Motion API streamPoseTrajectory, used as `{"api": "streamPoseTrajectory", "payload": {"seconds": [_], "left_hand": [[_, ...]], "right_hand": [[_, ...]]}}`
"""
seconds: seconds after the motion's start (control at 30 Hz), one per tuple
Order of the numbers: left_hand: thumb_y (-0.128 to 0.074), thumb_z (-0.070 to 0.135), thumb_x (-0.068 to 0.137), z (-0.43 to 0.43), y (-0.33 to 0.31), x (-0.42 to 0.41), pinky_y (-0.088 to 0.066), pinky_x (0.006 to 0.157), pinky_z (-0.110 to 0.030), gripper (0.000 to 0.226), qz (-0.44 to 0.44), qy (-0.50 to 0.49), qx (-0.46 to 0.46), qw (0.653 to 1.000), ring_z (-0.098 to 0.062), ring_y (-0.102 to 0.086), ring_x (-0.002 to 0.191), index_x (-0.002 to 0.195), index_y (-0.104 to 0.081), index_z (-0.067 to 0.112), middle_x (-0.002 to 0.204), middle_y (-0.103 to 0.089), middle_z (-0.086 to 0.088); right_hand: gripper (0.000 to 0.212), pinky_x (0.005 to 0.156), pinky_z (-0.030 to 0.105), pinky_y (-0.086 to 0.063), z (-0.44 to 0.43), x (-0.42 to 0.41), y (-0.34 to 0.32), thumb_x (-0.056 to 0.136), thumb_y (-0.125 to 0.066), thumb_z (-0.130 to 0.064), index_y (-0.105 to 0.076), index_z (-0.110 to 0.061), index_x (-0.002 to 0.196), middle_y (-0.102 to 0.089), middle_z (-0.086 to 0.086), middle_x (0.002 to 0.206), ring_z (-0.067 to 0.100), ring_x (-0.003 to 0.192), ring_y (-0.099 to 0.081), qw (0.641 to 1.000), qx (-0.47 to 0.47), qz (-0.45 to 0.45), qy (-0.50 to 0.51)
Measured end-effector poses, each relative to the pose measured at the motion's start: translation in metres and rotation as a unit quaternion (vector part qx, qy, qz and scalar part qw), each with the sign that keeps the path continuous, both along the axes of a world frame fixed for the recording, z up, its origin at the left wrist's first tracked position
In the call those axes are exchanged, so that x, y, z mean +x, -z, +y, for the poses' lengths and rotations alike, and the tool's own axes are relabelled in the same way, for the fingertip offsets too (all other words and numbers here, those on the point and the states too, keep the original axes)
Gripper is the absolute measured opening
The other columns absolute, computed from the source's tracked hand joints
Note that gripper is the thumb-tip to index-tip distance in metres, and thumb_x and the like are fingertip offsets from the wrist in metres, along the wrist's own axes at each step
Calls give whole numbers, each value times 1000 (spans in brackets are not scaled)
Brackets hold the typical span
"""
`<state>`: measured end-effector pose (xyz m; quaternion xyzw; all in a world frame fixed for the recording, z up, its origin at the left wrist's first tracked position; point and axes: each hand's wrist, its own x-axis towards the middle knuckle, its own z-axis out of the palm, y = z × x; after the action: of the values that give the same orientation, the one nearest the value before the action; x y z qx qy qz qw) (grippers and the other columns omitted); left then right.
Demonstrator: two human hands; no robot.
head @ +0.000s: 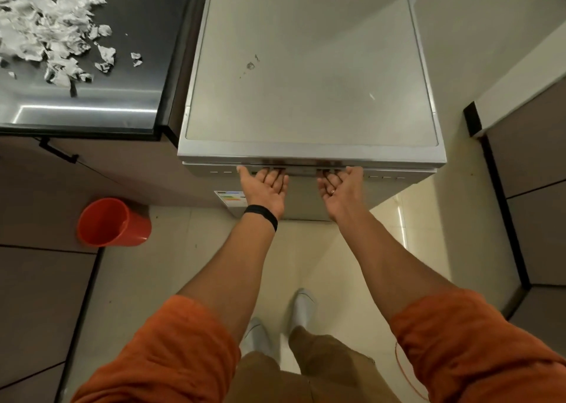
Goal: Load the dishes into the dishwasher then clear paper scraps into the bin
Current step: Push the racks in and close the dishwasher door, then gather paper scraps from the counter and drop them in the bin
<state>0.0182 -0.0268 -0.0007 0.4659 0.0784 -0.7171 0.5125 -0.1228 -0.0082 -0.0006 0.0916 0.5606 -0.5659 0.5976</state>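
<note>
A silver dishwasher [306, 65] stands in front of me with its door closed. Both my hands are palm up at the handle recess [301, 169] along the door's top edge. My left hand [265, 188], with a black wristband, has its fingers hooked up into the recess. My right hand [340, 186], wearing a ring, is hooked in the same way a little further right. The fingertips of both are hidden under the lip. A heap of white paper scraps [52, 25] lies on the black counter [137, 65] at the upper left. No dishes are in view.
A red bin [110, 222] stands on the tiled floor left of the dishwasher, below the counter. Brown cabinet fronts [39, 295] line the left side, and more cabinets [533, 173] the right. My feet stand on the floor just in front of the dishwasher.
</note>
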Motion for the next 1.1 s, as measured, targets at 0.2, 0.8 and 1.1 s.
{"api": "streamPoseTrajectory", "payload": {"seconds": [0.2,0.8,1.1], "left_hand": [[-28,70,100,3,5,6,-47,109,-39,84,-23,30,-15,999,-31,-55,131,156,-33,7,152,-47,-18],[-56,34,103,15,-96,93,-47,104,-32,38,-653,310,-343,600,-18,-60,124,137,-61,18,133,-67,-1],[-51,39,102,-51,-180,152,-33,117,-49,61,-774,222,-426,414,-23,-32,150,157,-33,22,161,-38,-4]], "right_hand": [[49,78,30,-55,6,-5,8,102,-41,-34,-51,-11,144,-71,9,122,26,118,-68,999,-7,21,-39],[46,99,35,-46,19,55,-97,105,-52,-43,-54,-18,143,-64,3,136,22,123,-61,679,-126,630,-356],[52,112,48,-38,-47,112,-183,104,-50,-42,-44,-20,151,-50,2,154,25,140,-48,484,-205,788,-321]]}}
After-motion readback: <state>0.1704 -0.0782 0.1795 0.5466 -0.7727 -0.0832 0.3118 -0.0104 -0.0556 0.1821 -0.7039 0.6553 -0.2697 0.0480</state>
